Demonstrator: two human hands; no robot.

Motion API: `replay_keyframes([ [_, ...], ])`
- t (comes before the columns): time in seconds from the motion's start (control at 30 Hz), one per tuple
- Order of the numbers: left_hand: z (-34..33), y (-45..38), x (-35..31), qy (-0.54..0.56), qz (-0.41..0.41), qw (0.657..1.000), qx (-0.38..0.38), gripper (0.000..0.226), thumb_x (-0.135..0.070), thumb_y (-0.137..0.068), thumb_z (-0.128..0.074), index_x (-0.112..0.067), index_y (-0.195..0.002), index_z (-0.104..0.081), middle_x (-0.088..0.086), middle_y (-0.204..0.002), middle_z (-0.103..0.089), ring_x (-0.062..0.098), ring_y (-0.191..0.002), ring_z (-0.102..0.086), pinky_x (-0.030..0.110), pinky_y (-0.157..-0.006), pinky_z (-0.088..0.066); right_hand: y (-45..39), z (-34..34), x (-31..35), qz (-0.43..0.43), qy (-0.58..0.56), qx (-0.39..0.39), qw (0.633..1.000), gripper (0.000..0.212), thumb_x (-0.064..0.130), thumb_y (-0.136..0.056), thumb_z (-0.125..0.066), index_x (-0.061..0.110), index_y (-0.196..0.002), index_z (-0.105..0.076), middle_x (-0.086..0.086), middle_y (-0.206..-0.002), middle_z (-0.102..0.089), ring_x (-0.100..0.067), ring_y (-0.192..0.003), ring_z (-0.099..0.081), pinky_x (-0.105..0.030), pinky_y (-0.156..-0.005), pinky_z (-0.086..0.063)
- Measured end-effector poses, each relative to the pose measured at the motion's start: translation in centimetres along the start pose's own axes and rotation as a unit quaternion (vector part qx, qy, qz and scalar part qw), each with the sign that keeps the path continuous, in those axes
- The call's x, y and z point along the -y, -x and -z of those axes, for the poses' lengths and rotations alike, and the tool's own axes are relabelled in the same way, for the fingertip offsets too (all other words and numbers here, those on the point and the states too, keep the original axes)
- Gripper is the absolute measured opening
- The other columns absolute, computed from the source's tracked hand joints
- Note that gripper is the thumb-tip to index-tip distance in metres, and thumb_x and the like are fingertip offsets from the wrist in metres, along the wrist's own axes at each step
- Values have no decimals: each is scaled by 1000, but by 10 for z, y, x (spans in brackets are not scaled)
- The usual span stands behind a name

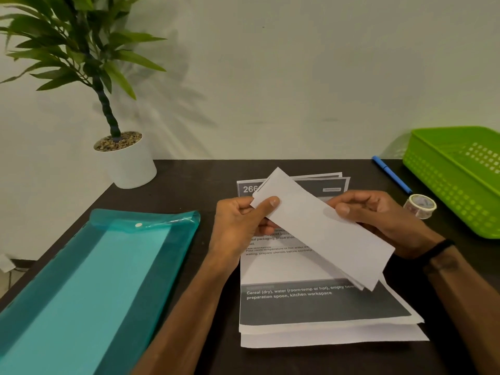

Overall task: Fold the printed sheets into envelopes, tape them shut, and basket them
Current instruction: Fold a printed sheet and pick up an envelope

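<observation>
A folded white sheet (322,228), long and narrow, is held slanted above the table by both hands. My left hand (240,226) pinches its upper left end with thumb on top. Near the strip's middle, my right hand (378,217) grips its far edge, fingers behind the paper. Under them lies a stack of printed sheets (319,304) with grey bands and white text. A green plastic basket (460,177) stands at the right edge of the table. A roll of clear tape (420,206) lies beside the basket.
A blue pen (391,174) lies at the back right. A teal plastic document folder (92,288) covers the left side of the dark table (194,180). A potted plant (127,161) stands at the back left corner against the wall.
</observation>
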State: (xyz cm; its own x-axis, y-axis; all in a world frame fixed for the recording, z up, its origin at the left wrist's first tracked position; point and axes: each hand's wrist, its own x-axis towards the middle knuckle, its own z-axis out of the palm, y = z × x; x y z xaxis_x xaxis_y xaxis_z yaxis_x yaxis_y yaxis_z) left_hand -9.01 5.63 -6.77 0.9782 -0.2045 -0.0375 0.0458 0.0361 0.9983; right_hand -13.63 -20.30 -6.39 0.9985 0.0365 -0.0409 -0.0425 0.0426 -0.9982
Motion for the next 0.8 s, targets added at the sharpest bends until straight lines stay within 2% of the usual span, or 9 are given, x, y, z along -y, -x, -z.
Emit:
replay_keyframes([
  [0.07,0,1,0,-15,6,1000,21,26,-26,-89,-79,-5,-104,-76,8,-86,-80,22,-71,-78,24,-62,-61,-1,0,-2,2,-12,12,1000,46,29,-66,-93,5,-102,-78,-22,-101,-77,-25,-81,-76,-30,-66,-64],
  [0.1,0,1,0,-19,10,999,30,27,-26,-89,-79,-4,-104,-76,10,-85,-80,25,-72,-78,24,-61,-61,-1,-1,-3,6,-5,5,1000,46,29,-63,-94,7,-101,-79,-22,-99,-77,-26,-81,-76,-31,-68,-64],
  [0.2,-2,1,1,-37,11,998,52,25,-25,-89,-79,-3,-99,-77,15,-81,-79,33,-74,-77,26,-62,-61,-2,-7,-6,28,24,-29,999,31,16,-70,-85,5,-98,-78,-17,-87,-78,-20,-72,-74,-25,-61,-60],
  [0.3,-4,2,2,-35,9,998,51,28,-26,-89,-79,1,-95,-76,17,-79,-78,30,-70,-76,28,-62,-60,-4,-13,-5,38,27,-49,998,31,10,-73,-82,-1,-101,-75,-20,-89,-78,-20,-73,-75,-25,-63,-62],
  [0.4,-4,1,3,3,14,999,48,30,-28,-94,-73,1,-104,-74,15,-91,-80,31,-82,-78,33,-74,-65,-5,-16,-5,43,9,-69,997,25,8,-75,-81,1,-98,-76,-21,-92,-78,-21,-75,-76,-25,-64,-62],
  [0.5,-5,-2,5,92,36,993,70,33,-27,-101,-62,1,-116,-71,16,-107,-78,30,-96,-77,38,-82,-64,-5,-18,-7,35,17,-64,997,23,10,-76,-81,4,-98,-77,-18,-94,-79,-20,-77,-77,-23,-62,-60],
  [0.6,-7,-3,5,103,44,993,46,32,-27,-101,-62,0,-114,-72,13,-106,-79,28,-96,-77,37,-79,-64,-5,-21,-7,27,26,-55,998,28,16,-76,-81,6,-103,-77,-18,-98,-79,-23,-85,-78,-26,-67,-62],
  [0.7,-10,-1,7,84,25,996,11,30,-29,-98,-68,0,-106,-75,12,-98,-80,26,-82,-78,31,-65,-62,-6,-28,-5,16,6,-37,999,38,20,-77,-81,10,-113,-74,-17,-104,-79,-29,-95,-78,-33,-76,-65],
  [0.8,-14,2,10,80,12,996,-24,28,-28,-94,-73,-2,-103,-77,13,-94,-80,25,-77,-78,29,-58,-59,-7,-39,-4,5,-12,-23,1000,42,17,-81,-80,13,-121,-69,-18,-105,-79,-34,-96,-78,-38,-77,-65],
])
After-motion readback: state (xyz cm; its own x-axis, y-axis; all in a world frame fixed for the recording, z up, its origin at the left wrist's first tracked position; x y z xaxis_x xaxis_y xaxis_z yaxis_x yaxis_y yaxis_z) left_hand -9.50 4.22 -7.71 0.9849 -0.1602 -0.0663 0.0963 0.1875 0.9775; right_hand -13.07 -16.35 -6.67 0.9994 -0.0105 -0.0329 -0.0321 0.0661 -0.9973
